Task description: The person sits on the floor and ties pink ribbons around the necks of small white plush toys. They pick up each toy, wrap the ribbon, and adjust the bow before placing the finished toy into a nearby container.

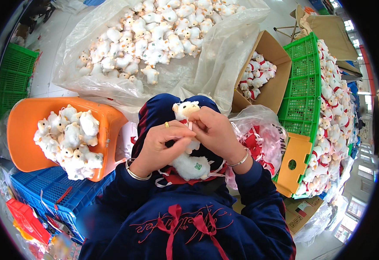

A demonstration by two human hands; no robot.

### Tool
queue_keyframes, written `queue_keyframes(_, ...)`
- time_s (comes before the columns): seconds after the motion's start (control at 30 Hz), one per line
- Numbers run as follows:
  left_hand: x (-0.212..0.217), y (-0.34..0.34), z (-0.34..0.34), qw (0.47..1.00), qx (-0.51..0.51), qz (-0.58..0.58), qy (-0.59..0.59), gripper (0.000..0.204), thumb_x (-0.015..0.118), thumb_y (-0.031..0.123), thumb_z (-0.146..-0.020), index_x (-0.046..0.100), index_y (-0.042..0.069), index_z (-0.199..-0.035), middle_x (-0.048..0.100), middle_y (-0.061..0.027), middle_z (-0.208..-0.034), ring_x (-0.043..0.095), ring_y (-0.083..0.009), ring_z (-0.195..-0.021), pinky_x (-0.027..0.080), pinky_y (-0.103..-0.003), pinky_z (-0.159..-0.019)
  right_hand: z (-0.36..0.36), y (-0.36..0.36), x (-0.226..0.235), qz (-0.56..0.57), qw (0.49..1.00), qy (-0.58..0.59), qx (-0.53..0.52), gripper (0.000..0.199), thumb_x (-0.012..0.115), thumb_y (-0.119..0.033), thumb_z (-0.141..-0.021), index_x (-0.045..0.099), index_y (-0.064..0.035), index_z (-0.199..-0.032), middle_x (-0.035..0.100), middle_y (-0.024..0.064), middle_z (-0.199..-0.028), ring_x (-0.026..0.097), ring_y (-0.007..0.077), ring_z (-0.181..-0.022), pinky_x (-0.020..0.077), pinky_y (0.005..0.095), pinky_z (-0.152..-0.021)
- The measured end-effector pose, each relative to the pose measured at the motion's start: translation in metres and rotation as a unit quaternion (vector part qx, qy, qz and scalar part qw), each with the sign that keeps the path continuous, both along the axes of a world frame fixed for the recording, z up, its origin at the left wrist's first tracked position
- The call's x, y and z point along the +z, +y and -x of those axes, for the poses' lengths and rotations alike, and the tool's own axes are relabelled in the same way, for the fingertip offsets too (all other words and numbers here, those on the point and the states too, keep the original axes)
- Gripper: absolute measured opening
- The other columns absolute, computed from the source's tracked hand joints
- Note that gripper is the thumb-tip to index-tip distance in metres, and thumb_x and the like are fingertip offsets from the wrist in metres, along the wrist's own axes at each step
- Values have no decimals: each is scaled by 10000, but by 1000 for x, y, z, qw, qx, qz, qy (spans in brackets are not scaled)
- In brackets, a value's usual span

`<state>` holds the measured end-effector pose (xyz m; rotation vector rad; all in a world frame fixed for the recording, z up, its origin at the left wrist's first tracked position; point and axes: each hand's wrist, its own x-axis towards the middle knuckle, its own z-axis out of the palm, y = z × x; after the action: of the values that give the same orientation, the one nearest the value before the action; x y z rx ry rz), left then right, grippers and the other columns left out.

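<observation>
On your lap lies a green-marked plush toy [191,167]. Just beyond it, your right hand [217,132] pinches a pale ribbon [190,126] against a cream-headed toy [184,111] between your thighs; your left hand [163,143] curls alongside, its grip impossible to tell. An orange seat [22,134] holds toys at left, a cardboard box [277,71] more at far right; farthest, toys heap on plastic sheeting [217,65].
</observation>
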<state>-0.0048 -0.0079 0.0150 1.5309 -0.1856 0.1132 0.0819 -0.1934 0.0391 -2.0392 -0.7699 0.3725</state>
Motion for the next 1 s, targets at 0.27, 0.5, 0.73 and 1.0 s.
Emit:
queue_keyframes(0.27, 9, 4, 0, 933, -18, 149, 327, 264, 615, 187, -1046, 748, -34, -1106, 728, -64, -946, 678, -103, -782, 550, -261, -710, 22, 2, -19, -48, 994, -26, -99, 148, 728, -15, -862, 645, -28, -983, 580, 99, -819, 611, 216, -632, 495, 332, -578)
queue_keyframes(0.5, 25, 0, -17, 935, 14, 139, 326, 106, 687, 94, -1004, 672, -6, -1034, 709, -31, -828, 673, -67, -736, 564, -223, -676, 25, 2, -23, -77, 989, -4, -123, 135, 719, -11, -876, 643, -23, -987, 568, 92, -809, 603, 201, -623, 493, 326, -577)
queue_keyframes(0.73, 5, -5, -25, 965, 30, -25, 261, 130, 753, 140, -960, 700, 23, -937, 654, 44, -761, 564, -17, -667, 435, -175, -607, 17, -5, -16, -71, 991, 52, -102, 75, 682, -72, -952, 663, -5, -981, 608, 55, -791, 581, 124, -644, 470, 271, -587)
queue_keyframes(1.0, -4, -15, -22, 987, 69, -39, 138, 93, 736, 65, -930, 732, 3, -998, 562, -30, -884, 543, -109, -804, 452, -249, -709, 4, -13, -15, -86, 975, 182, -99, 158, 642, -142, -1034, 662, 4, -976, 640, -14, -798, 558, 53, -703, 470, 232, -633)
